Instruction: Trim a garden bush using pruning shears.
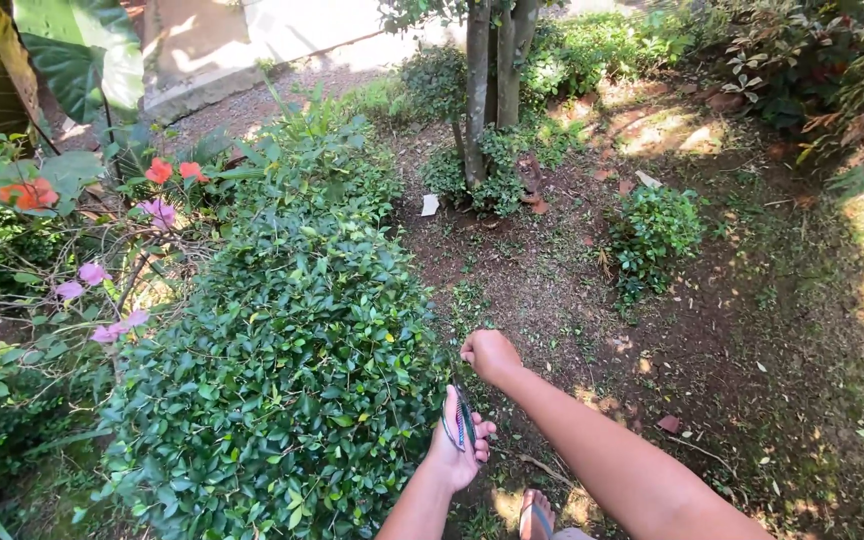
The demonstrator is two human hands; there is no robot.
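My right hand [490,355] is closed in a fist at the right edge of a dense green bush [292,360]. It grips the upper end of a thin dark tool [461,418] that looks like garden shears. Just below, my left hand [460,452] wraps its fingers around the tool's lower part, which shows a blue streak. The tool runs nearly upright between the two hands, right against the bush's leaves. Its working end is hidden by my right hand and the foliage.
Pink and orange flowers [157,190] grow left of the bush. A slim tree trunk [487,80] stands ahead with a small shrub [652,230] to its right on bare soil [552,280]. My sandalled foot [535,517] shows at the bottom.
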